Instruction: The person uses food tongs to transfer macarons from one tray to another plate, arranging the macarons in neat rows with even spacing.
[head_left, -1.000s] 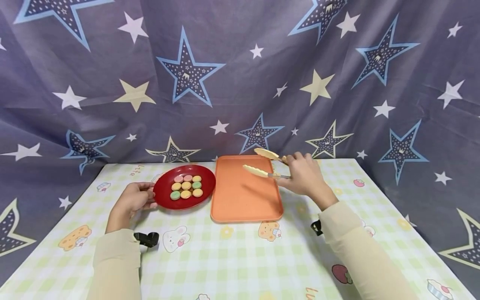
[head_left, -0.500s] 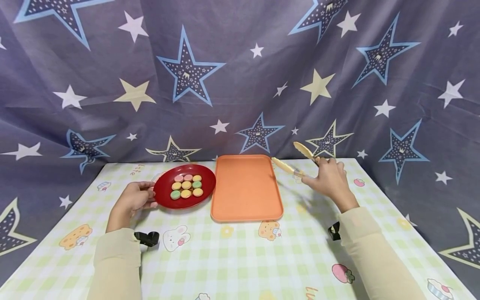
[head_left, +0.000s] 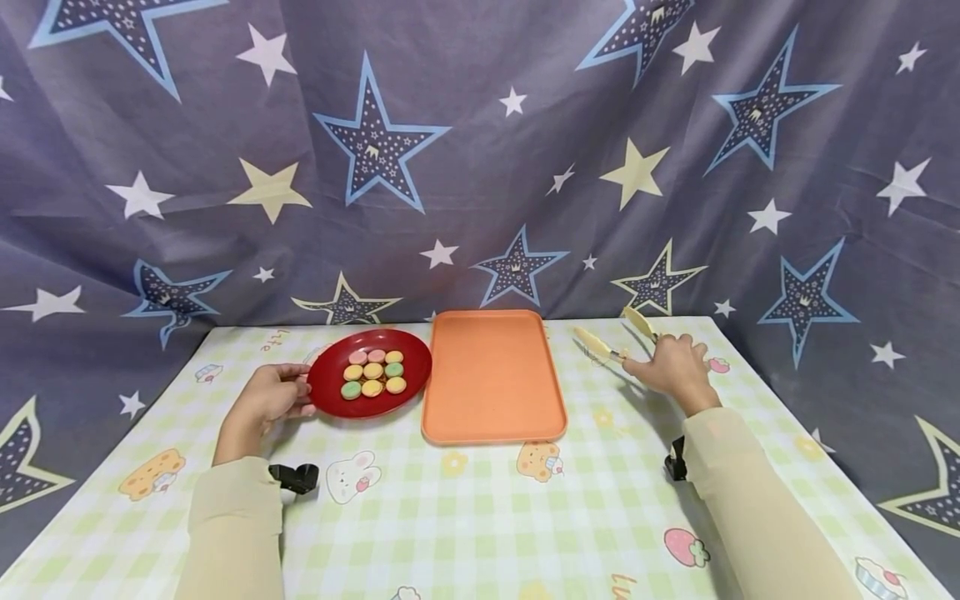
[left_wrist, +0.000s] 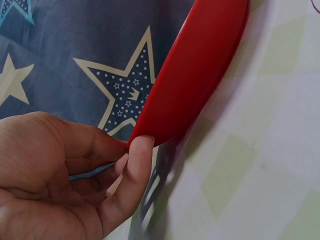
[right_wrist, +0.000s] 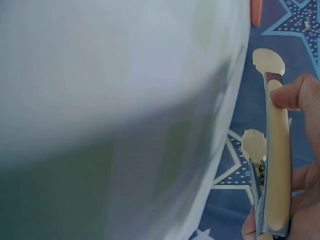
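Observation:
My left hand (head_left: 272, 398) pinches the left rim of a red plate (head_left: 322, 392) between thumb and fingers; the left wrist view shows the plate's side (left_wrist: 185, 75) tilted there. Several macarons (head_left: 372, 372) in pink, yellow and green sit in rows on the plate. At the right of the table, my right hand (head_left: 675, 371) grips a pair of tongs (head_left: 596, 342) with cream-coloured tips, spread apart with nothing between them. In the right wrist view my thumb lies along the cream handle (right_wrist: 278, 160) of the tongs.
An orange rectangular tray (head_left: 495, 379) lies in the middle, right beside the plate. A checked tablecloth (head_left: 465, 525) with printed cartoons covers the table. Behind the table's far edge hangs a dark star-patterned curtain (head_left: 480, 167).
My right hand has carried the tongs from over the tray to the right and, most recently, lower towards the table. The left hand, plate and macarons have stayed put.

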